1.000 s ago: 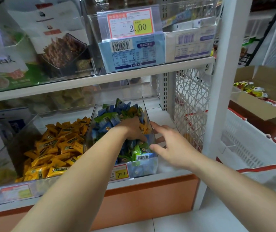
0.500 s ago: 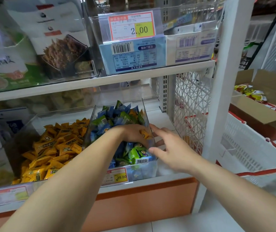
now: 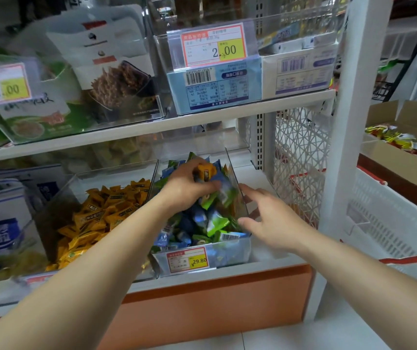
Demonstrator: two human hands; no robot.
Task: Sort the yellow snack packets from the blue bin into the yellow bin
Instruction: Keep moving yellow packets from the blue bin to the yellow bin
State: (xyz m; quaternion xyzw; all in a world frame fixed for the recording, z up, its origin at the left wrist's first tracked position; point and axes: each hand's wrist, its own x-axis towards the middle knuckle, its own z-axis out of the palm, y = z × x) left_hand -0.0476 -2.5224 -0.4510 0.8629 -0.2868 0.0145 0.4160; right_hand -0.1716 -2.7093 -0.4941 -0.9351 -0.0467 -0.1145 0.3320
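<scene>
Yellow bin (image 3: 116,165): destination, on the shelf's left.
Blue bin (image 3: 227,253): just beside it, mixed packets.
Right hand (image 3: 273,221): fingers spread at the blue bin's right wall; best kept steadying.
Left hand (image 3: 189,188): pinching yellow packet (image 3: 206,173) above the blue heap; lift clear, cross the divider, release low.

I record a white lower shelf (image 3: 273,261) carrying two clear bins side by side: the yellow bin (image 3: 116,168) on the left, the price-tagged blue bin (image 3: 230,256) on the right.

yellow packet (image 3: 205,173) pinched above blue bin (image 3: 237,245), beside yellow bin (image 3: 76,180).
</scene>
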